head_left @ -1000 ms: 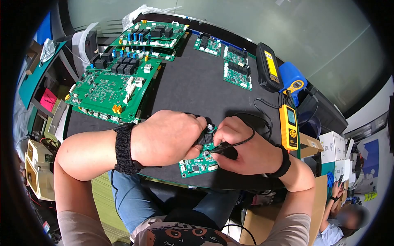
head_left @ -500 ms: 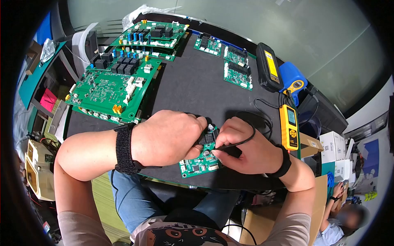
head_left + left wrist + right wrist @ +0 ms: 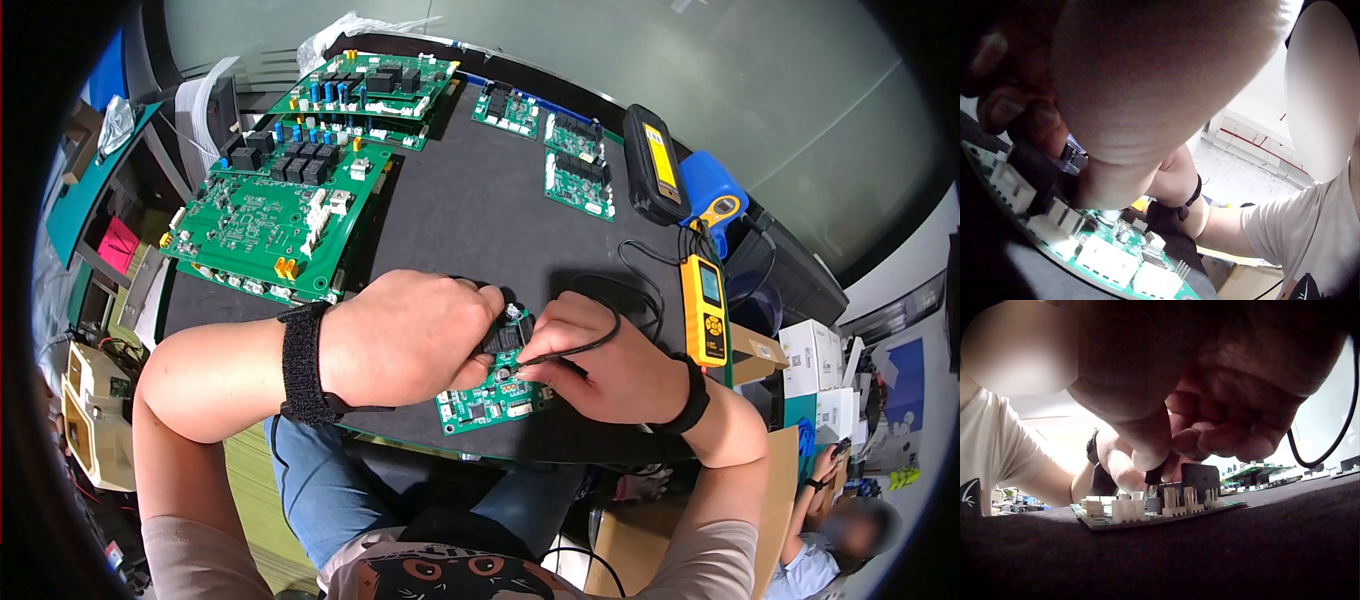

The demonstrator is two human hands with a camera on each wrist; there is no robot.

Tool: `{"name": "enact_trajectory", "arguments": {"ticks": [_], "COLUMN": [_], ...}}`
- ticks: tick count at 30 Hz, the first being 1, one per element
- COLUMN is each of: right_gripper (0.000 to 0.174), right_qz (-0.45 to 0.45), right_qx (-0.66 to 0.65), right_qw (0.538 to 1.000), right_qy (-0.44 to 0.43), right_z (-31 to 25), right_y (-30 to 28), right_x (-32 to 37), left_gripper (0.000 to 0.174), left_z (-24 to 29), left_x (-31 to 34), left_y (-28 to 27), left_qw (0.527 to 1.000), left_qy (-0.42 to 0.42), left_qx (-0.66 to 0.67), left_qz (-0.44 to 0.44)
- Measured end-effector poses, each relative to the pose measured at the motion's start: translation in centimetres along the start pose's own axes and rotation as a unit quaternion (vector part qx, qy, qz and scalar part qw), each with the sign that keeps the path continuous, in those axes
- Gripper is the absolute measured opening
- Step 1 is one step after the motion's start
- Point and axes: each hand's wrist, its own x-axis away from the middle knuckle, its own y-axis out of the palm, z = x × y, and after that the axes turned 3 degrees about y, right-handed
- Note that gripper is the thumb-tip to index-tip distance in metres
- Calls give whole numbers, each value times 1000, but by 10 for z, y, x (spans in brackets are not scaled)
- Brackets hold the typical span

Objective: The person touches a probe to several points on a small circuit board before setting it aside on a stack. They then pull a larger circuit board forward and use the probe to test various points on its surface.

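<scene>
A small green circuit board (image 3: 480,408) lies near the table's front edge. My left hand (image 3: 410,335) rests over its left side, fingers curled; in the left wrist view its thumb and fingers grip a black block (image 3: 1036,178) on the board. My right hand (image 3: 612,368) pinches a thin black probe (image 3: 525,368) with a cable, just above the board's middle. In the right wrist view the probe (image 3: 1157,474) points down behind white connectors (image 3: 1127,511); whether its tip touches the board, I cannot tell. My hands hide part of the board.
Large green boards (image 3: 265,215) are stacked at the left. Several small boards (image 3: 580,185) lie at the back. A yellow meter (image 3: 706,310) with black cables stands right, beside a black case (image 3: 655,165) and a blue holder (image 3: 712,180). Another person (image 3: 840,540) is at the far right.
My right hand has shifted slightly down, with the probe's cable lying lower across its fingers. My left hand has stayed in place. The other person's hands have moved a little.
</scene>
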Motion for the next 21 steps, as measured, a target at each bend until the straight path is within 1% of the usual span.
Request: {"name": "enact_trajectory", "arguments": {"ticks": [2,4,8,10,14,16,21], "right_gripper": [24,24,26,24,25,25,28], "right_qz": [2,-17,-5,22,16,-1,-34], "right_qx": [-2,22,57,29,-11,-42,-45], "right_qw": [1000,1000,998,999,999,998,997], "right_qy": [-1,-10,-11,-15,-31,-40,-48], "right_z": [0,-2,-9,-9,-5,-3,-3], "right_y": [1,0,-2,-2,-1,-1,-1], "right_x": [0,-1,-2,-2,-3,-3,-3], "left_gripper": [35,33,32,33,35,35,35], "left_z": [0,1,1,0,0,0,-1], "left_x": [0,-1,0,0,0,0,0], "left_y": [0,-2,-1,0,-1,-1,0], "left_qw": [1000,1000,1000,1000,1000,1000,1000], "left_qy": [-2,0,6,4,-4,-3,-1], "left_qx": [5,-1,-9,-3,2,5,2], "left_qz": [-3,-8,-5,1,-4,-6,-5]}}
